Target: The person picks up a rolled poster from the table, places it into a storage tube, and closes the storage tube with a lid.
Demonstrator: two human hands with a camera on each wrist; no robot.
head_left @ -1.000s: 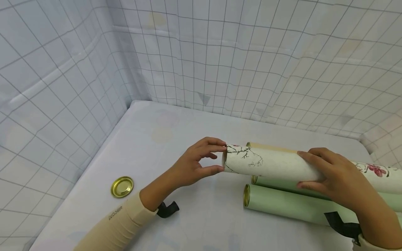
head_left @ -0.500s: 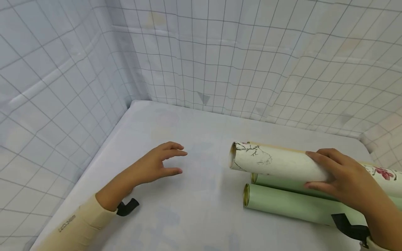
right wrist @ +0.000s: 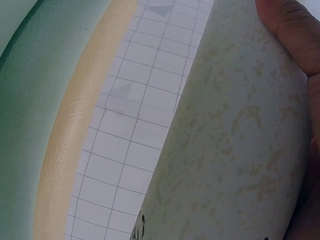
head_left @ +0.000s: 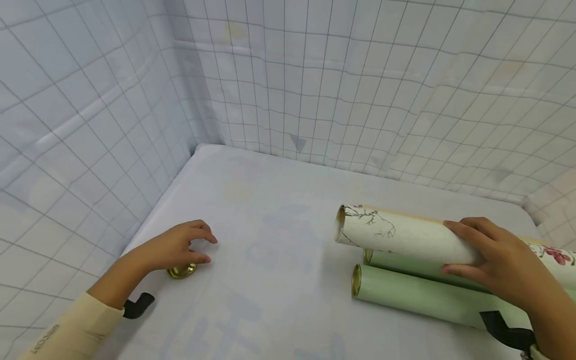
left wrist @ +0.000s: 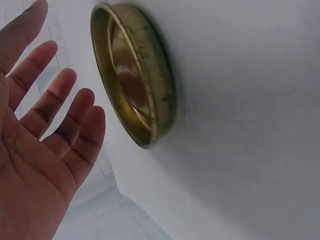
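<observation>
My right hand (head_left: 499, 262) grips a white cardboard tube (head_left: 400, 235) printed with dark branches and red flowers, thumb and fingers around its side. The tube's open left end faces the middle of the table. In the right wrist view its mottled surface (right wrist: 230, 130) fills much of the picture. My left hand (head_left: 180, 245) is over the left of the table, holding nothing. Partly hidden below it lies a round gold metal lid (head_left: 182, 271). The left wrist view shows the lid's (left wrist: 162, 75) raised rim, apart from the spread, slightly bent fingers (left wrist: 87, 142).
Two pale green tubes (head_left: 432, 297) with gold-rimmed ends lie on the white-covered table (head_left: 279, 310), below the white tube. A yellow tube (right wrist: 75, 125) lies behind, mostly hidden in the head view. Grid-patterned sheets (head_left: 315, 90) hang around the table.
My left hand has left the white tube's end and moved left and down to above the gold lid. The right hand has shifted slightly right, still holding the tube.
</observation>
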